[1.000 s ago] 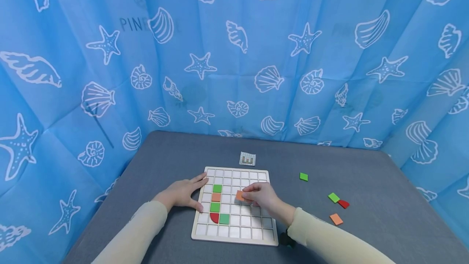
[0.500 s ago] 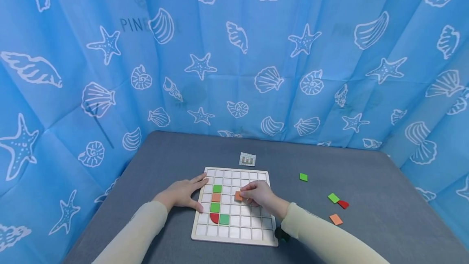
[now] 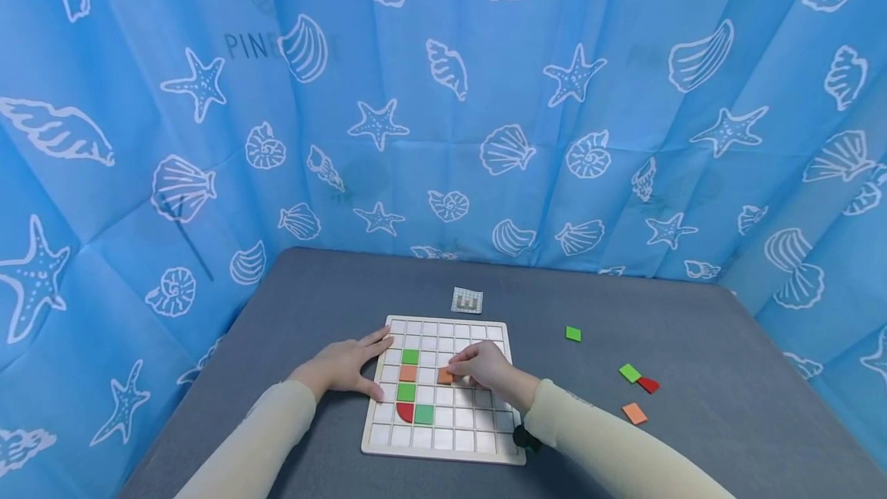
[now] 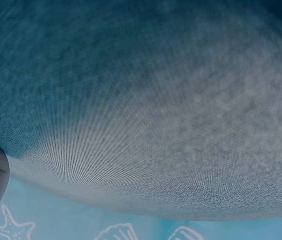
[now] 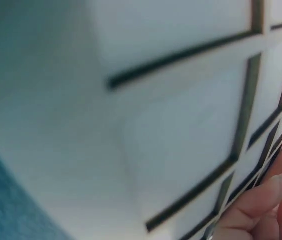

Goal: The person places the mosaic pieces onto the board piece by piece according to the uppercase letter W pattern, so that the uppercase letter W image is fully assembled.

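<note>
Item: one orange, flat, square tile [image 3: 444,376], material not certain from these views, held over the central part of the board; whether its underside touches a cell cannot be told. Probable handling: light, stiff and thin, not fragile, perhaps a little slick on the flat faces. Best hold, by judgement: two opposite edges, between thumb tip and fingertip.

Grip, right: the right hand [image 3: 492,368] pinches the orange tile at its right side; in the right wrist view the fingertips and a sliver of orange appear at the far right edge.

Support: one white-celled grid board [image 3: 443,438] with a pale, wood-coloured frame, flat beneath the pinched tile.

Set in its cells, left part, far to near: one green square tile [image 3: 410,357]; one orange square tile [image 3: 408,373]; a second green square tile [image 3: 406,391]; one red quarter-round tile [image 3: 405,412]; and, just right of the red, one teal-green square tile [image 3: 424,414].

Grip, left: the left hand [image 3: 339,364], thumb and fingers spread apart, pinches nothing and rests at the board's left edge.

Beyond the far edge: one small pale printed card [image 3: 467,300] bearing a gridded figure.

Loose to the right, well apart from the board: one green tile [image 3: 573,334]; one bright-green tile [image 3: 630,373] touching or nearly touching one red curved-edged tile [image 3: 648,385]; one spare orange tile [image 3: 634,413], nearer the person.

Ground: a dark grey tabletop [image 3: 527,291].

Backdrop: a blue curtain [image 3: 416,183] with white shells and starfish.
</note>
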{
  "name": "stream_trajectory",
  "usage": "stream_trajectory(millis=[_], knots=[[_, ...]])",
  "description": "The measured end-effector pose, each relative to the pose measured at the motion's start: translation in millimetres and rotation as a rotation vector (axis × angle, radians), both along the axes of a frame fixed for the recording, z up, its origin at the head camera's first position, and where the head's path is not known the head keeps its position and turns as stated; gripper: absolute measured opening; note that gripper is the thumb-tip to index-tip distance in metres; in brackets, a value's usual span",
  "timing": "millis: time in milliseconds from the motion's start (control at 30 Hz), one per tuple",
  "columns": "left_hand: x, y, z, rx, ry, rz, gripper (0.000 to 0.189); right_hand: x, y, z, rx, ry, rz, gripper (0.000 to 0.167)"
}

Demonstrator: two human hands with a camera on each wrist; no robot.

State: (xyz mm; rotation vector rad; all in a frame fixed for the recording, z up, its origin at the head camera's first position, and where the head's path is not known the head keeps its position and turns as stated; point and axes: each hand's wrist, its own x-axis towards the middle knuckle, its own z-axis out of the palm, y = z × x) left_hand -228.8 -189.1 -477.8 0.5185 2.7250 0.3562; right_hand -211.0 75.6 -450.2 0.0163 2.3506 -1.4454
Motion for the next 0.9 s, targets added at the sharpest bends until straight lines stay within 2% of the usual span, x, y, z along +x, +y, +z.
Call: stream_trajectory(millis=[733,900], knots=[[0.0,0.7,-1.6,-0.014,0.014,-0.002,0.104,-0.2,3.2,-2.1,0.026,-0.013,0.017,0.013],[0.2,1.3,-1.7,-0.018,0.013,0.002,0.104,1.0,9.1,-1.0,-0.023,-0.013,0.009,0.016]])
